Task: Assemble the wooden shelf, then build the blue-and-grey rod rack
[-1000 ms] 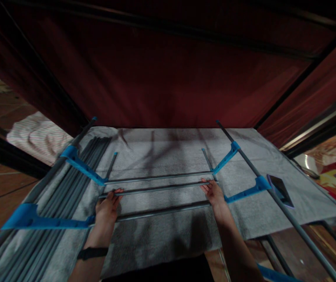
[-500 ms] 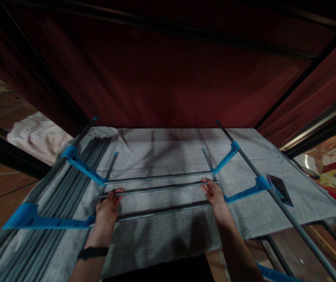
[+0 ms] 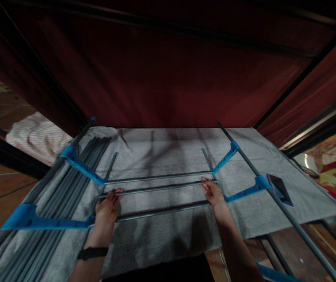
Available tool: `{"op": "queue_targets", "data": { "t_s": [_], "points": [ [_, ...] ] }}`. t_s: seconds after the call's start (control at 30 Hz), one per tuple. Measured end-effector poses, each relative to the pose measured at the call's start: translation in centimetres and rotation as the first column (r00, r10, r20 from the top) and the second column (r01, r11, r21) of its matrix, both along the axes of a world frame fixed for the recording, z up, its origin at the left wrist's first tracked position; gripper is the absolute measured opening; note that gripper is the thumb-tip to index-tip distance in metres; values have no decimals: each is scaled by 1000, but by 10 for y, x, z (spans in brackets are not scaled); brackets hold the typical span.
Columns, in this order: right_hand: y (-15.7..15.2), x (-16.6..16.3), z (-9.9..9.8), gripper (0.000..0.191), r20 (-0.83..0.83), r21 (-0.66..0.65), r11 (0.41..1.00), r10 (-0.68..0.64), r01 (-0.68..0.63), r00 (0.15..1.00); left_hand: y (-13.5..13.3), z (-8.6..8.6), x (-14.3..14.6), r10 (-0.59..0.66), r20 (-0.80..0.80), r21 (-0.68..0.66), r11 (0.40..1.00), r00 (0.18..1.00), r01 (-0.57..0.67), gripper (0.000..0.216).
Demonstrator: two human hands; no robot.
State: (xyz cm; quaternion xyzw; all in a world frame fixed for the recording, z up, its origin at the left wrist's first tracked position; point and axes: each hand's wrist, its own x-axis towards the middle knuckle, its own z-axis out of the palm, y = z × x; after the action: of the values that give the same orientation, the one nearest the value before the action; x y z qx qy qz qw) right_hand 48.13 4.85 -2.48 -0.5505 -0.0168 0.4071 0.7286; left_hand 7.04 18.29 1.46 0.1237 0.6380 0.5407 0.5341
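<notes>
A grey metal rack frame with blue plastic brackets [image 3: 82, 169] lies on a grey towel [image 3: 162, 231] over a table. Three grey cross rods run between its sides. My left hand [image 3: 106, 207] holds the left end of the middle rod [image 3: 159, 188], fingers curled over it. At the rod's right end, my right hand [image 3: 213, 194] grips it near a blue bracket [image 3: 245, 192]. A black band sits on my left wrist.
A bundle of loose grey rods [image 3: 65, 199] lies along the towel's left side. A dark phone [image 3: 279, 189] rests on the towel at right. Dark red curtains hang behind the table. A striped cloth [image 3: 37, 135] lies at far left.
</notes>
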Motion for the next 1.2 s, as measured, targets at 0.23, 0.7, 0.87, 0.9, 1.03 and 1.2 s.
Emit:
{"op": "queue_targets", "data": {
  "t_s": [0.23, 0.7, 0.87, 0.9, 1.03, 1.2],
  "points": [
    [1, 1, -4, 13, 13, -12, 1000, -8, 8, 1000, 0, -4, -1, -4, 7, 10, 1000, 1000, 4, 31],
    [-5, 8, 1, 19, -27, -27, 999, 36, -36, 999, -8, 5, 3, 48, 83, 33, 998, 995, -51, 19],
    [-7, 10, -5, 19, -2, -4, 999, 49, -49, 999, -10, 7, 4, 43, 109, 45, 998, 993, -49, 21],
    [-7, 10, -5, 19, -2, -9, 998, 55, -55, 998, -11, 7, 4, 45, 113, 45, 998, 993, -50, 21],
    [-6, 10, -3, 20, -5, -28, 997, 73, -73, 997, -10, 6, 5, 62, 121, 38, 997, 991, -67, 21],
    [-7, 8, 2, 21, -13, -25, 998, 64, -64, 998, -9, 5, 4, 83, 123, 39, 995, 989, -89, 21]
  ]
}}
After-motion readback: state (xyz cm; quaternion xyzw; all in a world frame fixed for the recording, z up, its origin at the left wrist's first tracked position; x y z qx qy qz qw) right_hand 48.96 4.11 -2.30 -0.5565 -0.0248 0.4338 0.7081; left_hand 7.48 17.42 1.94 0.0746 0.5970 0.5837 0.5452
